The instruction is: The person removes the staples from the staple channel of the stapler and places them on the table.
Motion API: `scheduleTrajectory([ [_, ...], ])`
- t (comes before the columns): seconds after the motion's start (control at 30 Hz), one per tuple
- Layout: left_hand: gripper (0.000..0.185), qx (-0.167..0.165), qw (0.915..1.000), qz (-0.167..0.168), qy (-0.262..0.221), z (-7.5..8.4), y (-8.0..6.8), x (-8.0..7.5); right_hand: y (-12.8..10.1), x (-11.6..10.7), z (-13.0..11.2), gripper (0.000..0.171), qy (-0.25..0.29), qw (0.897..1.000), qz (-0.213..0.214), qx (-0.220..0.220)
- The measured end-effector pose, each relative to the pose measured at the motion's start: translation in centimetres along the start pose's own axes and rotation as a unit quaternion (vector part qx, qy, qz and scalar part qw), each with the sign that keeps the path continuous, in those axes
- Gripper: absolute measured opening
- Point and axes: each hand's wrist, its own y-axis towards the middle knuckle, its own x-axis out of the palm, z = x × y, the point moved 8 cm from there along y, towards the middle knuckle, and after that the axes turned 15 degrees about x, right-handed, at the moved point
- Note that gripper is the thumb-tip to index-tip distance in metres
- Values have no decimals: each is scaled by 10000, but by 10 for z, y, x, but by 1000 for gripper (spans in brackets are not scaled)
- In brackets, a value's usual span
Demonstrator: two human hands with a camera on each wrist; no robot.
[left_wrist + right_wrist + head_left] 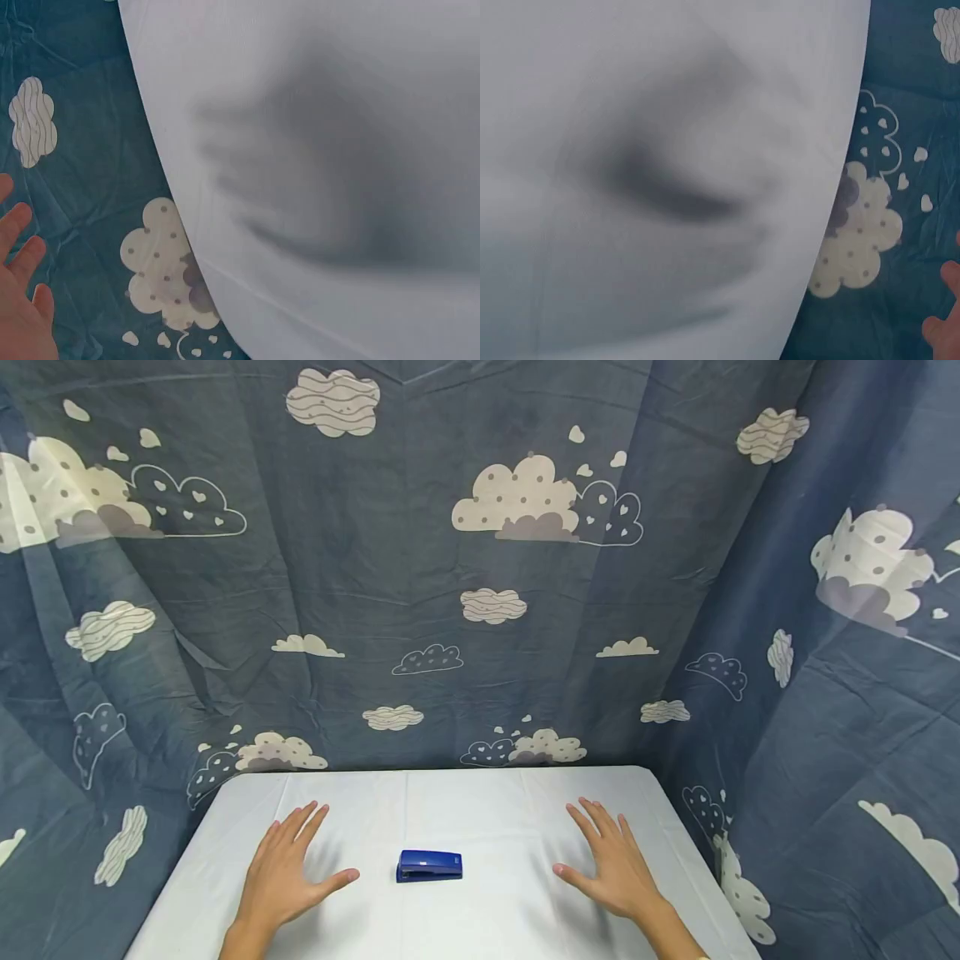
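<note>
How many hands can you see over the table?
2. The left hand is left of the blue stapler and the right hand is right of it, both above the white table. The head view shows no others.

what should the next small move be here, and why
I'd probably ease the left grip inward toward the blue stapler: the stapler lies on the white table between both hands, the left grip and right grip are open and hold nothing, and the left looks nearer to it.
</note>
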Motion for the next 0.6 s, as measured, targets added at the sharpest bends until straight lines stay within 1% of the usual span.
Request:
scheduleTrajectory([
  [0.1, 110, -18, 10000, 52, -70, 3, 2, 6, 4, 3, -9, 95, 24, 10000, 23, 5],
  [0.27, 109, -52, 9998, 22, -183, 5, 5, 19, 10, 11, -25, 96, 128, 9999, -25, 68],
  [0.6, 103, 39, 9985, 204, -510, 10, 7, 43, 17, 33, -55, 96, 231, 9990, -386, 70],
])
